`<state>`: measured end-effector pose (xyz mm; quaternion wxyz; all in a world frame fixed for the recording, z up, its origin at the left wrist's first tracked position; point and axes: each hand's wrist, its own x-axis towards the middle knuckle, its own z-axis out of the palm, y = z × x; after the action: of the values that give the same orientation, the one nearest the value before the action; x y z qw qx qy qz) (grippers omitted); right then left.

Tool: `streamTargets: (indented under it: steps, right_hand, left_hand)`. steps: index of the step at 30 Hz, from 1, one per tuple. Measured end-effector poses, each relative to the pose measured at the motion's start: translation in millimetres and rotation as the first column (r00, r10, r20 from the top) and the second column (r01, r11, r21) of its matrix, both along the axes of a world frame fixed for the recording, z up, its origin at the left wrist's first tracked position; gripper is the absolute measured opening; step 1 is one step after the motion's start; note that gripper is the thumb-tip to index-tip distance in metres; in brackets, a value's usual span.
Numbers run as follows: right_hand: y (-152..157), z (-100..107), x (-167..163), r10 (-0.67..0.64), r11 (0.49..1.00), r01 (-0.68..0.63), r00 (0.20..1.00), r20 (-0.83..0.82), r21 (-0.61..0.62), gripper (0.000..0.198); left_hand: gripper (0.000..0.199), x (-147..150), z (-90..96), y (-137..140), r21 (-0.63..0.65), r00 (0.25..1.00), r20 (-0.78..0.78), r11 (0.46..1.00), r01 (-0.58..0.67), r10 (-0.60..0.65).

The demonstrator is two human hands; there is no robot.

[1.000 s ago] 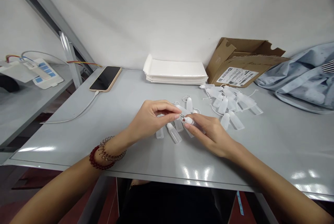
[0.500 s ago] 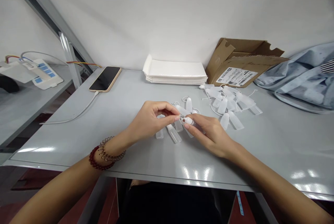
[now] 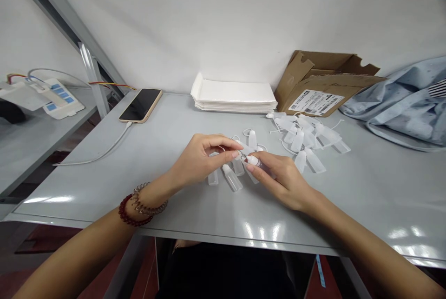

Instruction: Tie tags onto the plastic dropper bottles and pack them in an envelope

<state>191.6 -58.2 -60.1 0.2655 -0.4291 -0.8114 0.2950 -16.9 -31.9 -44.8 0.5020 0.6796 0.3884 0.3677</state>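
Observation:
My right hand [image 3: 284, 176] is closed around a small plastic squeeze bottle [image 3: 253, 161], its white top pointing left and up. A thin dark tip shows at the bottle's end. My left hand [image 3: 204, 159] pinches thumb and forefinger together right at that tip; what lies between the fingertips is too small to make out. Beneath and around both hands lie several similar translucent bottles [image 3: 232, 179], some with thin white cords. The hands partly cover them. Farther right is a larger heap of such bottles [image 3: 303, 136].
A stack of white envelopes or sheets [image 3: 233, 92] lies against the wall beside a cardboard box [image 3: 313, 87]. Blue-grey cloth [image 3: 407, 103] rests at the right. To the left lie a phone [image 3: 141, 105] with its white cable [image 3: 101, 156] and a power strip [image 3: 62, 99].
My left fingertips and the bottle in my right hand have shifted very slightly, with a little more of the dark tip showing between them. Everything else stays put.

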Motion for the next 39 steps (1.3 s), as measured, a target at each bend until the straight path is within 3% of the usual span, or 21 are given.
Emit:
streamTargets:
  steps: [5, 10, 20, 39]
  right_hand:
    - [1.0, 5.8, -0.7, -0.096, 0.981, 0.061, 0.978, -0.187, -0.186, 0.027]
    - [2.8, 7.9, 2.3, -0.187, 0.936, 0.079, 0.937, -0.296, -0.342, 0.03]
    - [0.5, 9.0, -2.4, -0.014, 0.941, -0.073, 0.967, -0.253, -0.329, 0.034]
    - [-0.3, 7.5, -4.2, -0.027, 0.924, -0.074, 0.966, -0.256, -0.375, 0.034]
  left_hand:
    - [0.019, -2.4, -0.7, 3.8, -0.193, 0.996, 0.092, 0.981, 0.019, -0.001]
    - [0.015, -4.3, -2.3, 6.3, -0.243, 0.991, 0.128, 0.97, 0.005, 0.026]
    - [0.02, 0.6, -1.9, 4.1, -0.254, 0.994, 0.114, 0.967, 0.03, -0.001]
    - [0.02, 4.3, -4.9, 0.6, -0.217, 0.993, 0.118, 0.976, 0.006, 0.02]
